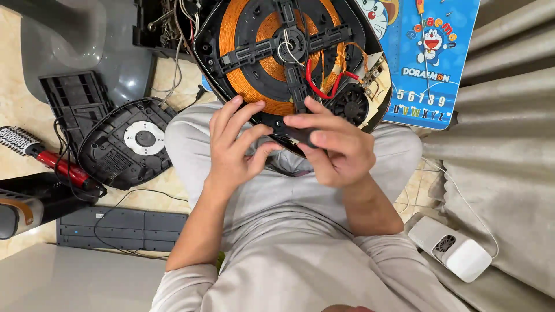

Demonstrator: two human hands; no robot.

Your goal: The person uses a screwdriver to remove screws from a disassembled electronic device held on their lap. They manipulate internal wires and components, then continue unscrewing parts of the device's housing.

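Both hands (289, 147) on opened cooker (289, 58)

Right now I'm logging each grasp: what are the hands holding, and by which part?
Both hands, left hand and right hand, hold the opened induction cooker by its near black rim, fingers on the edge beside the copper coil.
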